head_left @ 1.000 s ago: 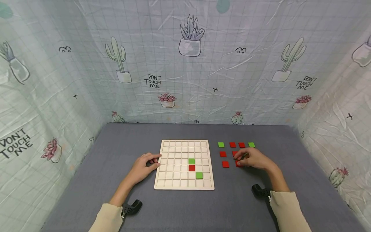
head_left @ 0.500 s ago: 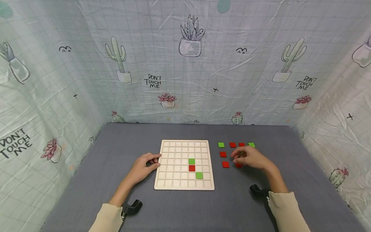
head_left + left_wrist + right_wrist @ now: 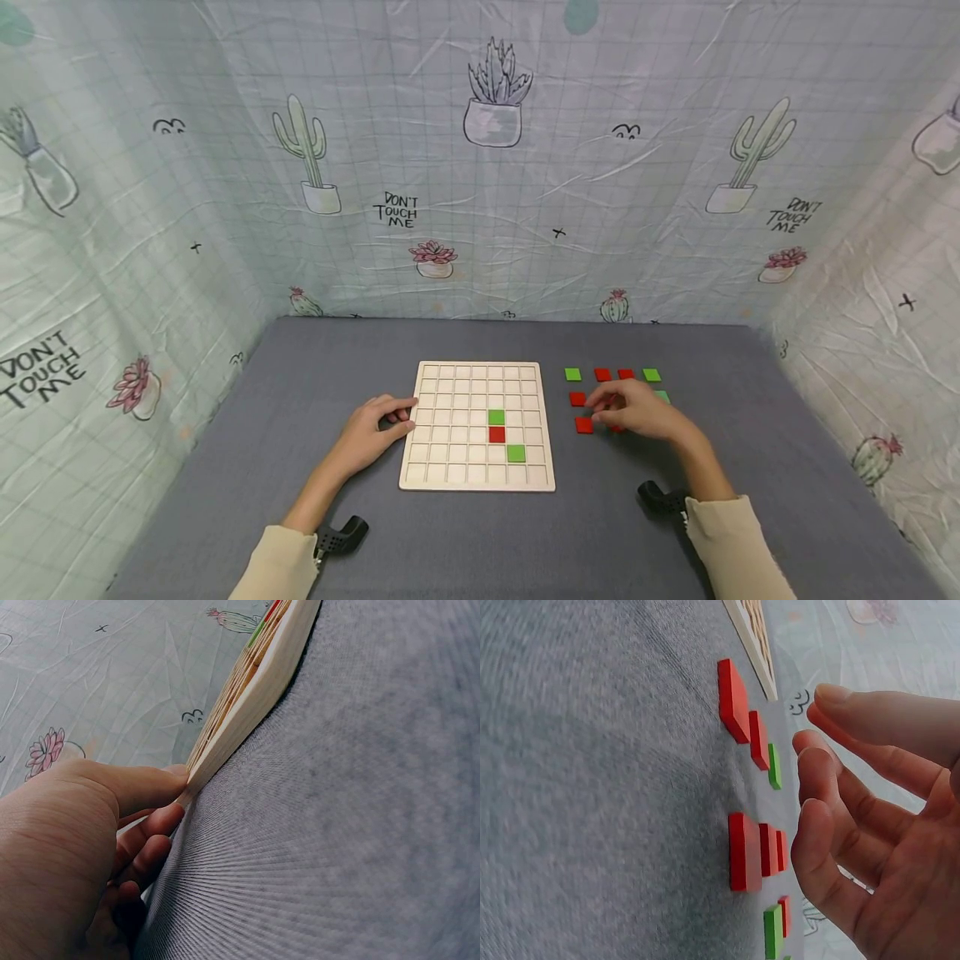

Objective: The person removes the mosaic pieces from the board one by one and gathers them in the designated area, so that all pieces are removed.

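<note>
My left hand [image 3: 371, 435] rests at the left edge of a pale wooden grid board [image 3: 450, 454], thumb and index finger touching it; in the left wrist view the thumb [image 3: 154, 784] meets the board's edge [image 3: 247, 712]. On the board lie a red tile [image 3: 497, 435] and two green tiles, one above it and one below right. Over the loose tiles hovers my right hand [image 3: 637, 410], partly hiding some. Nothing shows between its loosely bent fingers [image 3: 817, 844] in the right wrist view, apart from the nearby red tile [image 3: 742, 851].
Right of the board, small red tiles [image 3: 584, 425] and green tiles [image 3: 651, 375] lie in loose rows on the grey tabletop [image 3: 480, 542]. A patterned cloth [image 3: 555, 192] hangs behind and at both sides. Each wrist wears a black mount [image 3: 345, 536].
My right hand has shifted slightly left over the loose tiles. A green tile behind it has come into view, while red tiles beneath are more covered. The left hand and board stay put.
</note>
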{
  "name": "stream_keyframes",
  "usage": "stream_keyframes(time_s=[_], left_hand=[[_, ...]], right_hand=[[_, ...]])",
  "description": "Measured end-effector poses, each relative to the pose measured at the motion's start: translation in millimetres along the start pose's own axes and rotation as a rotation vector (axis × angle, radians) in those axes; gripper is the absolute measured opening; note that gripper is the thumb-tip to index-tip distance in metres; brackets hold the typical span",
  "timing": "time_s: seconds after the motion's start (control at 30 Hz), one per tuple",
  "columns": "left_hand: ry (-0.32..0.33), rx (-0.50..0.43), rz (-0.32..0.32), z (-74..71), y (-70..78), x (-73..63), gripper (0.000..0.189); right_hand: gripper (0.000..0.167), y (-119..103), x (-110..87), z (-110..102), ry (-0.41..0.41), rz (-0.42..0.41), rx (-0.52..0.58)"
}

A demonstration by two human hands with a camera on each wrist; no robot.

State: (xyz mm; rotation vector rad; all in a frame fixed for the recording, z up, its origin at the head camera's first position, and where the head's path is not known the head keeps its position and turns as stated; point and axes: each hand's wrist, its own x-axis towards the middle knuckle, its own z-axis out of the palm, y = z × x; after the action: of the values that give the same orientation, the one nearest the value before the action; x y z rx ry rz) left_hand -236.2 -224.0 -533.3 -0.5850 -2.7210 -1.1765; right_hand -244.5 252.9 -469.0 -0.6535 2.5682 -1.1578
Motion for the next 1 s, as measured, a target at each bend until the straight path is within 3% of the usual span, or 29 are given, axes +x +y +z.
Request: stream_keyframes(time_s=[0.2,1.0], left_hand=[[0.005,0.001,0.010,-0.2,0.3,0.1,0.038],[-0.001,0.005,0.002,-1.5,0.2,-0.3,0.037]], right_hand=[[0.019,-4,2.5,7,0.000,0.029,-0.005],[0.016,-13,12.0,27,-0.054,0.005,-0.046]])
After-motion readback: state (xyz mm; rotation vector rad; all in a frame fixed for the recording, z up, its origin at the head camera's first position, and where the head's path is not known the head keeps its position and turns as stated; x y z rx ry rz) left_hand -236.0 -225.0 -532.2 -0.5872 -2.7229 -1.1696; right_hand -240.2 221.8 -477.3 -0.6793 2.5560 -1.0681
